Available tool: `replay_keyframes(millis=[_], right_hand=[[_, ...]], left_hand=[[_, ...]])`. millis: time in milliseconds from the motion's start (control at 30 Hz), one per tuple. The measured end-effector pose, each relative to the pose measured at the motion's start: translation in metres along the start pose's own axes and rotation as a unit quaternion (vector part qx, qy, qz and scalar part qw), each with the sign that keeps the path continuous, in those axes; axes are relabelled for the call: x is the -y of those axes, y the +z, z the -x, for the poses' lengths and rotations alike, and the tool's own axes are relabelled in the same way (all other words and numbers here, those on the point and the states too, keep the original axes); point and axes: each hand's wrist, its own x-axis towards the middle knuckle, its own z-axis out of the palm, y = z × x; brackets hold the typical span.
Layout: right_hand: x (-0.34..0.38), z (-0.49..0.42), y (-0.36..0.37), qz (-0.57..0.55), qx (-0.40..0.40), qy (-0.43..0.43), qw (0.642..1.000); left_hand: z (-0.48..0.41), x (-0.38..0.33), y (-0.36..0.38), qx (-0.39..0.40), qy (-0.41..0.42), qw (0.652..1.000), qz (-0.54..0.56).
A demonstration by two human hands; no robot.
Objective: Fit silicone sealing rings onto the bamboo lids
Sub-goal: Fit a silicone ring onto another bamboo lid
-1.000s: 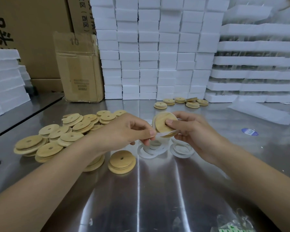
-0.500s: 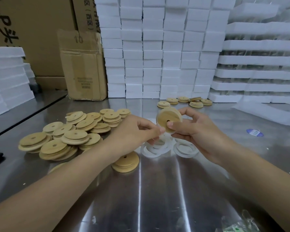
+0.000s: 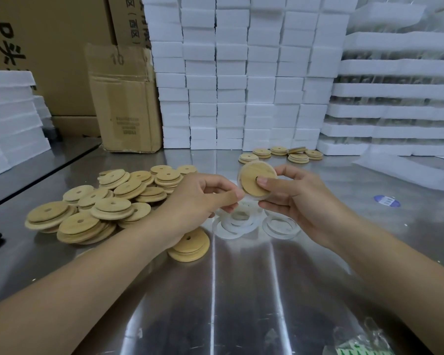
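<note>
One bamboo lid (image 3: 251, 172) in right grip (image 3: 300, 201)

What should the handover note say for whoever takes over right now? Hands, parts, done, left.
Right hand: grips one bamboo lid, thumb on its face beside the hole.
Left hand: pinches the silicone ring at the lid's lower edge. The ring shows around the rim, but I cannot tell if it is fully seated.
Parts: loose rings lie on the table below the hands, and the lid pile is to the left. I cannot tell if the small group of lids at the back has rings fitted.
Left: finish seating this ring, then work through the pile.
</note>
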Motion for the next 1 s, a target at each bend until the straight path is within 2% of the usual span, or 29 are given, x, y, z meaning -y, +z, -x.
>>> replay_keyframes(millis=[367, 467, 533, 600, 733, 800, 867, 1000], right_hand=[[0.0, -0.002, -0.005, 0.062, 0.039, 0.01, 0.997], [0.0, -0.004, -0.008, 0.069, 0.048, 0.006, 0.996], [0.002, -0.009, -0.015, 0.081, 0.014, -0.016, 0.996], [0.006, -0.017, -0.031, 0.116, -0.074, -0.048, 0.989], [-0.003, -0.028, -0.08, 0.265, -0.227, -0.037, 0.936], [-0.014, -0.032, -0.1, 0.42, -0.244, 0.005, 0.874], [-0.022, -0.033, -0.109, 0.516, -0.227, 0.045, 0.825], [-0.027, -0.036, -0.11, 0.529, -0.246, -0.004, 0.812]], left_hand=[[-0.005, 0.005, -0.002, -0.046, 0.027, 0.998, 0.028], [-0.005, 0.004, -0.003, -0.029, 0.022, 0.998, 0.047], [-0.005, 0.004, -0.003, -0.019, 0.019, 0.998, 0.048], [-0.007, 0.005, -0.004, -0.036, 0.015, 0.999, 0.034], [-0.008, 0.007, -0.006, -0.067, 0.021, 0.997, -0.028], [-0.008, 0.008, -0.006, -0.071, 0.02, 0.996, -0.045], [-0.008, 0.009, -0.006, -0.073, 0.02, 0.995, -0.058], [-0.01, 0.012, -0.007, -0.079, 0.027, 0.994, -0.072]])
